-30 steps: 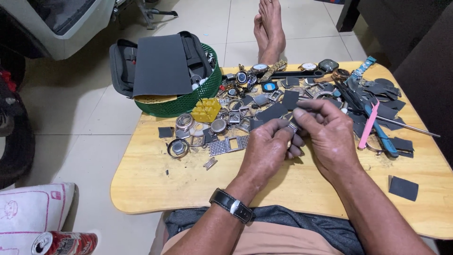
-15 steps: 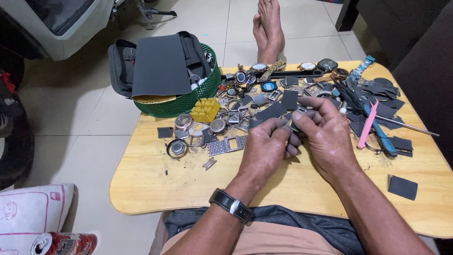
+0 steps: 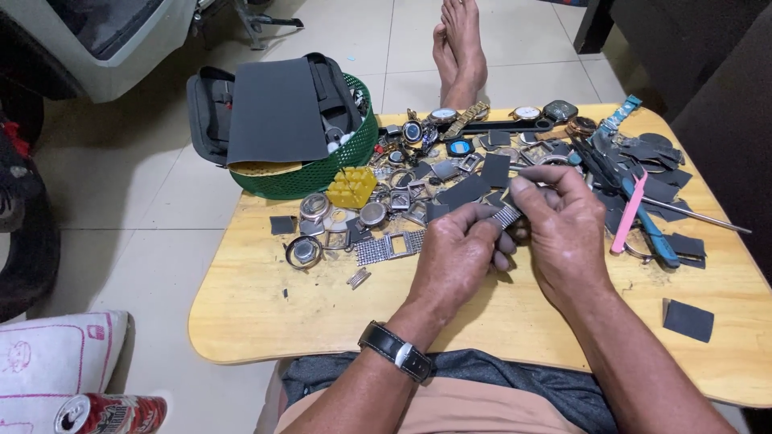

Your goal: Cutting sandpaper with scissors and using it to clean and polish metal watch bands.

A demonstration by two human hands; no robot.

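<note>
A: Over the middle of the wooden tabletop [image 3: 265, 313], seen from the head camera, both hands meet. The left hand [image 3: 458, 257] and the right hand [image 3: 567, 229] share a short piece of metal mesh watch band [image 3: 505, 215].

B: How does each grip stand?

A: The left grip is pressed together on the nearer end of the band, fingers curled under it. The right grip pinches the far end between thumb and forefinger. The band sits between the two hands, lifted just above the tabletop.

B: Anything on the wrists?

A: A black-strapped wristwatch [image 3: 396, 350] on the left one.

B: What lies about the hands?

A: Just left of the left hand, a flat mesh strap piece [image 3: 388, 247] rests on the wood, and beyond it a round watch case [image 3: 304, 251]. Farther back is a heap of watch cases and bezels [image 3: 402, 193] with a small yellow block [image 3: 351, 186] at its left edge. Dark sandpaper squares are scattered around; one dark square [image 3: 687, 319] lies alone near the right edge.

B: And to the right?

A: A pink tool [image 3: 630, 212] and a blue-handled tool [image 3: 650, 229] lie just beside the right hand, touching each other as far as I can tell.

B: Behind the tabletop?

A: A green basket [image 3: 305, 178] stands at the back left corner, with a dark sheet [image 3: 273, 112] laid over it. Two bare feet [image 3: 460, 44] rest on the tiled floor beyond. A red can [image 3: 108, 413] lies at the bottom left.
</note>
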